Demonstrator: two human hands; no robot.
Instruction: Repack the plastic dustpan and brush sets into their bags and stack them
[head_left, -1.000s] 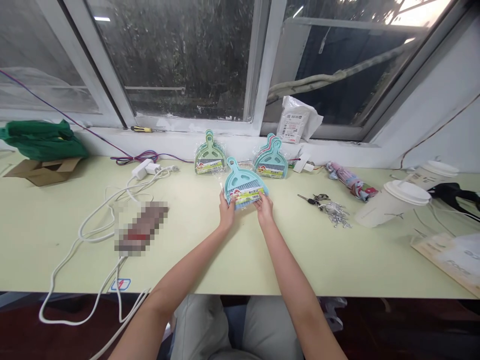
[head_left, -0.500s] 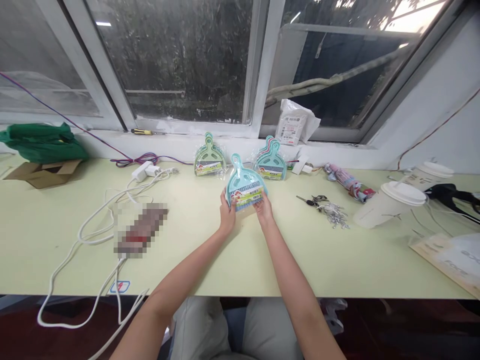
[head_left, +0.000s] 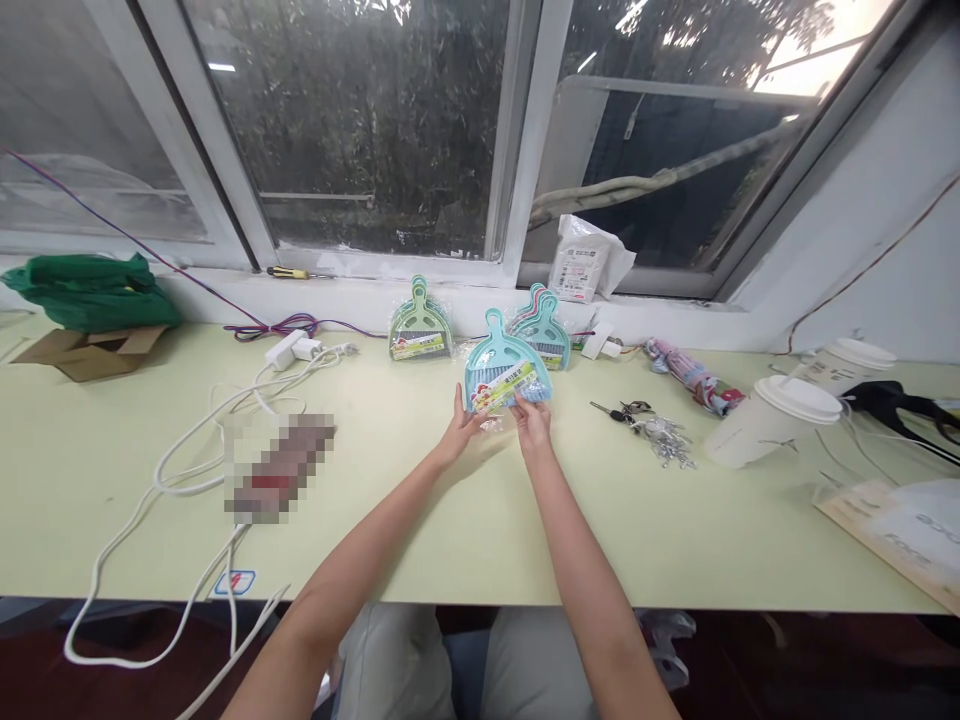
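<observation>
Two grips: the left grip (head_left: 466,424) is spreading, thumb beside the lower-left edge, fingers at the bottom edge; the right grip (head_left: 531,415) is pinching the lower-right corner, thumb in front.
Light-blue dustpan-and-brush set, one: it is standing handle-up (head_left: 501,358) between both grips; whether its bottom edge is touching the counter (head_left: 480,545), I cannot tell.
Wrapping: clear film is covering the set, and one printed label (head_left: 513,382) is crossing its brush.
Stacked sets, two groups: one green stack (head_left: 420,325) is leaning near the wall, left of the held set; one teal-and-pink stack (head_left: 544,318) is standing just behind the held set, which is partly hiding it. Overlap is preventing an exact count in either.
Lidded paper cups, two: they are standing at the right, the front cup (head_left: 776,420) partly covering the rear cup (head_left: 850,367).
Key bunch, one: it is lying (head_left: 651,430) between the held set and the cups.
Rolled floral umbrella, one: it is lying (head_left: 694,376) behind the keys.
Window sill: one screwdriver (head_left: 289,272) is lying at left; one white package (head_left: 583,262) is standing at right.
Far left: one green cloth bag (head_left: 86,290) is resting behind one open cardboard box (head_left: 91,352).
Pixelated object, one: it is lying (head_left: 281,465) beside white cables (head_left: 174,487).
</observation>
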